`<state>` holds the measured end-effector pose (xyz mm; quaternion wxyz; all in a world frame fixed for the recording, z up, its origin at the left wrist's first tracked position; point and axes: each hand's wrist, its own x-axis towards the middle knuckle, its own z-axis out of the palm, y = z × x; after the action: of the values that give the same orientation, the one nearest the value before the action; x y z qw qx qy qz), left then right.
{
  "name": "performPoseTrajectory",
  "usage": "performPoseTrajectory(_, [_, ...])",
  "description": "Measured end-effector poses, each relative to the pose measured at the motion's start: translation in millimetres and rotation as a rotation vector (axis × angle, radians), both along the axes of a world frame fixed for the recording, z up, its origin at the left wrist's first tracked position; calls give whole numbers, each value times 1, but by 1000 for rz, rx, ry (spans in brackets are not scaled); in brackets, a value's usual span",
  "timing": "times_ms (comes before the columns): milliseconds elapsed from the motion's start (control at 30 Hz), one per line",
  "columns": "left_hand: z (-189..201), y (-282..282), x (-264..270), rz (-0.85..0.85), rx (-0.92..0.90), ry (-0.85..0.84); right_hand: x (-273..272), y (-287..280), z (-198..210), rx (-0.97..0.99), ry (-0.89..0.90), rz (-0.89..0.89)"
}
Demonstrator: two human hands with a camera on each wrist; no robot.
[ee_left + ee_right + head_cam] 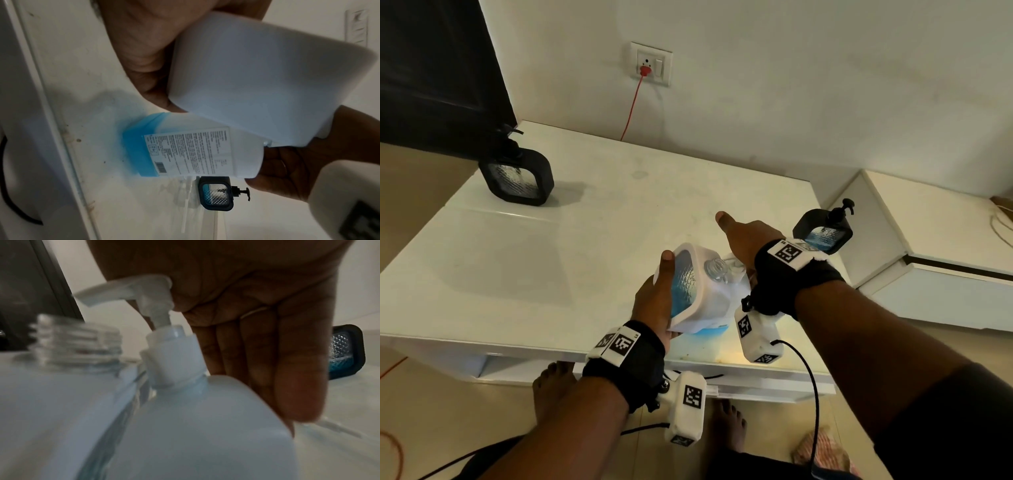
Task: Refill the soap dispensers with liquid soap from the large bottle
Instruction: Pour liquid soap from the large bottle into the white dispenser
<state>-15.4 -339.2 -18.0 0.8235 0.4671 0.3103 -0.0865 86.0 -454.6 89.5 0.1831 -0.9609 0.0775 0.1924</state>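
My left hand (657, 298) grips a white soap dispenser (700, 310) with a blue window, tilted toward the large bottle, its clear threaded neck (76, 344) uncapped. The large white bottle (195, 152) stands on the table with blue soap in its base. My right hand (743, 240) rests its palm on the bottle's pump head (131, 288), with straight fingers (287, 369) hanging down behind the bottle. The pump spout points left, above the open neck. A loose pump with a tube (185, 203) lies on the table beside the bottle.
One black dispenser (517, 178) stands at the far left of the white table (551, 257), another (823, 229) at its right edge behind my right wrist. A low white cabinet (928, 274) sits to the right. A red plug and cord (643, 70) hang on the wall.
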Motion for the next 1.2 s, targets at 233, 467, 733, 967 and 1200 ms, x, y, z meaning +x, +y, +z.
performPoseTrajectory(233, [-1,0,2,4,11,1,0,3,4,62,70,13])
performPoseTrajectory(467, [-7,0,3,-2,7,6,3,3,-8,33,34,-7])
performPoseTrajectory(733, [-7,0,3,-4,-4,-5,5,0,-18,-22,-37,-38])
performPoseTrajectory(967, [-10,1,2,-37,0,-8,4,-1,-15,-38,-27,2])
performPoseTrajectory(1200, [-12,0,5,-21,-10,2,0,-2,4,116,115,-26])
